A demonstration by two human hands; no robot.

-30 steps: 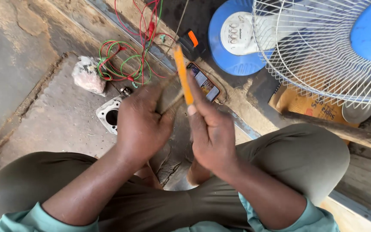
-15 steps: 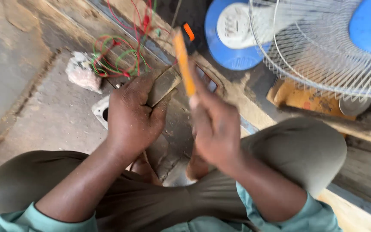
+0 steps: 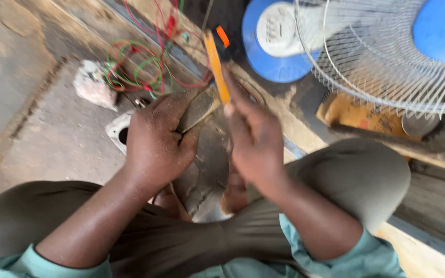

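Knees: the person is sitting with both knees spread, hands working between them.
Left hand (image 3: 155,141): it is curling tight around a flat grey piece (image 3: 198,109).
Right hand (image 3: 256,141): it is clamping an orange tool (image 3: 216,67), forefinger lying along it, tip pointing away.
Piece: it is sitting between the two hands, just left of the tool.
Wires (image 3: 145,67): red and green loops are lying beyond the hands.
Fan (image 3: 366,56): its white grille and blue base are standing far right.
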